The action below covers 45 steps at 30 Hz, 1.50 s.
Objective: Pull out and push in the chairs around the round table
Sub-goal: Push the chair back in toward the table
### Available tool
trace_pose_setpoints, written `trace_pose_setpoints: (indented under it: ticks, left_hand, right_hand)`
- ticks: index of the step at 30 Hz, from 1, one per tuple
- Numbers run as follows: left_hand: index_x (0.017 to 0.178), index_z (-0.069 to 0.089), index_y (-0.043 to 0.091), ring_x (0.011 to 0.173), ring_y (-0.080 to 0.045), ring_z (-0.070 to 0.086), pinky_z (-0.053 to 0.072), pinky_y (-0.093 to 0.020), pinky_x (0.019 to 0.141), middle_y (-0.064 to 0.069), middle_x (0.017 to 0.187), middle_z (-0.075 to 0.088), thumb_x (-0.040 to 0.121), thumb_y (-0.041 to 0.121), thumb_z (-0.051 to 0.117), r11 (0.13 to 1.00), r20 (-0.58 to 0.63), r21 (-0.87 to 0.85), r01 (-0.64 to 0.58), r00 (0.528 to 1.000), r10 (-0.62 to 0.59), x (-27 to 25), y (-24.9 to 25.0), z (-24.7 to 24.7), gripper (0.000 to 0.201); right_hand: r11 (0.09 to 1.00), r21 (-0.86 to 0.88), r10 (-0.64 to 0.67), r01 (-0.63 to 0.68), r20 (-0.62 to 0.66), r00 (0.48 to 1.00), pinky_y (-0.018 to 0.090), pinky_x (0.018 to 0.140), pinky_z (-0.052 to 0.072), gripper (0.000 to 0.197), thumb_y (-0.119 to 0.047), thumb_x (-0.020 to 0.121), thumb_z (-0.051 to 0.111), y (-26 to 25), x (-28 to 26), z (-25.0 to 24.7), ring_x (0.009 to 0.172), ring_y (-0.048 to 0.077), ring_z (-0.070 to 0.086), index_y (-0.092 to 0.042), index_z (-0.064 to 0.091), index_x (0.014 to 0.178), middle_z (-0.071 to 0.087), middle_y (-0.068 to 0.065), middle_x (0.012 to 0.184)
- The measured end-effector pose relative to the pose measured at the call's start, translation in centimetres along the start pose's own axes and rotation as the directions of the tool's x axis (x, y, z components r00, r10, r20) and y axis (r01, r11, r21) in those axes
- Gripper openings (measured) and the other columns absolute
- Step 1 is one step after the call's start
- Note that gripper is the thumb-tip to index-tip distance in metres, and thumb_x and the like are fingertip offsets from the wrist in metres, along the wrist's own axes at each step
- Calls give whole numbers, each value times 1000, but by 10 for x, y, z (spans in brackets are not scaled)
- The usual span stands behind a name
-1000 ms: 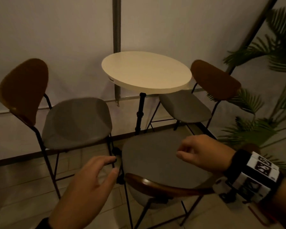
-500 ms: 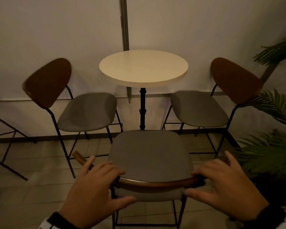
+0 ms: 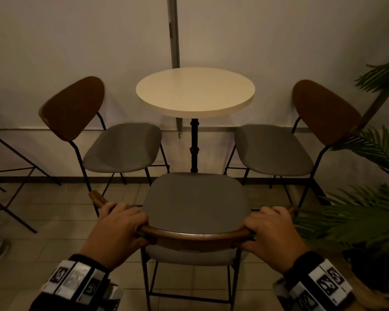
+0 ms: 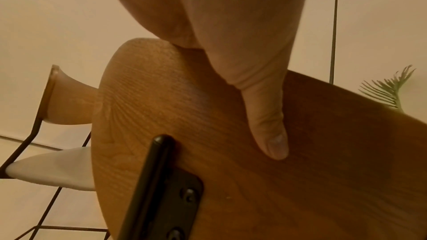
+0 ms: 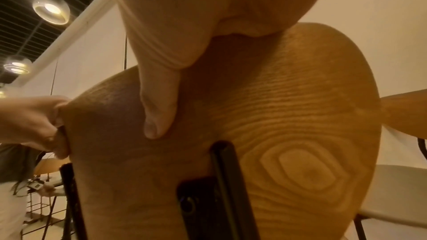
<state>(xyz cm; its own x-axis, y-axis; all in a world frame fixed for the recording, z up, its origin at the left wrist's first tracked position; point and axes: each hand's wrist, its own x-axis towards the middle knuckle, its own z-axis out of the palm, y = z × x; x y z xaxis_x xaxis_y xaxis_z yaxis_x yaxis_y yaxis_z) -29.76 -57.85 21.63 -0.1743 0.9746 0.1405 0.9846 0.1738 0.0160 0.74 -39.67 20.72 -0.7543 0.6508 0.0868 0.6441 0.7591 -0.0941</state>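
Note:
A cream round table (image 3: pixel 195 92) on a black post stands against the wall. Three chairs with grey seats and brown wooden backs ring it: left chair (image 3: pixel 121 147), right chair (image 3: pixel 272 149), near chair (image 3: pixel 195 198). My left hand (image 3: pixel 119 230) grips the left part of the near chair's curved backrest (image 3: pixel 195 237), fingers curled over the top edge. My right hand (image 3: pixel 271 230) grips its right part the same way. Each wrist view shows a thumb (image 4: pixel 268 125) (image 5: pixel 159 114) pressed on the wood of the backrest (image 4: pixel 208 116) (image 5: pixel 289 116), near a black bracket (image 4: pixel 166 189) (image 5: pixel 208 198).
A potted palm (image 3: pixel 366 216) crowds the right side close to my right hand. Black metal legs of another piece of furniture (image 3: pixel 11 176) stand at the left. The floor is tiled. A person (image 5: pixel 13 180) shows in the right wrist view's background.
Both hands have come down from hovering over the near chair's back and closed around its top edge. The head view has centred on the table.

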Motion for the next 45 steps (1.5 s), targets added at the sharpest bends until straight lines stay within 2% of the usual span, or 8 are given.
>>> trace_pose_setpoints:
  ticks: [10,17,20,28,36,39,42,45]
  left_hand:
    - [70,57,41,69,-7,55,47,-36,77,23,71,54,58,59,79,1000,-1,13,-14,1000,14,1,-2,1,31]
    - [70,56,41,66,-7,50,41,-32,74,21,68,53,71,72,52,999,-72,-12,-34,997,33,1,3,6,31]
    - [70,58,38,64,-9,51,41,-32,72,19,68,54,71,69,46,999,-70,-15,-35,997,34,6,10,6,33]
    - [73,64,36,68,-12,53,35,-32,74,17,70,59,58,55,87,999,-1,20,-29,1000,29,11,14,7,34]
    - [82,69,38,75,-11,64,41,-39,86,17,78,66,71,79,53,995,34,-89,35,999,-32,2,26,0,46]
    - [89,75,37,84,-13,73,21,-35,113,16,86,73,79,88,36,988,-51,-148,51,997,-59,0,46,-2,65]
    - [87,79,35,84,-14,73,2,-24,119,12,85,76,84,87,24,978,-74,-205,21,997,-36,4,89,-6,75]
    - [78,78,39,84,-2,66,37,-22,99,16,79,74,90,81,16,938,56,-344,-38,997,61,24,133,-8,76]
  right_hand:
    - [998,56,-26,34,-140,990,35,74,26,29,-66,68,62,-2,-3,6,65,3,38,-44,43,61,37,-25,61]
    - [999,39,-22,27,-120,993,37,80,29,29,-63,66,76,15,0,9,68,5,48,-38,62,65,54,-22,63]
    - [999,36,-29,34,-132,991,37,79,29,31,-68,68,63,22,2,8,67,6,49,-37,62,63,54,-21,62]
    - [998,60,-20,28,-131,991,35,80,24,36,-71,64,55,25,6,4,67,7,47,-36,62,62,51,-22,63]
    - [998,51,-37,42,-89,995,45,103,38,38,-72,71,63,18,-6,-5,89,6,55,-41,68,91,63,-22,86]
    - [986,167,12,22,-197,980,45,114,25,53,-73,79,58,24,-25,-11,114,4,52,-39,63,119,61,-19,116]
    - [945,323,155,-44,-328,932,38,104,36,47,-68,89,50,53,-47,-17,117,4,50,-35,64,119,57,-18,119]
    - [903,419,264,-98,-358,896,35,92,42,50,-68,94,38,105,-55,-24,117,2,48,-33,66,115,55,-20,119]
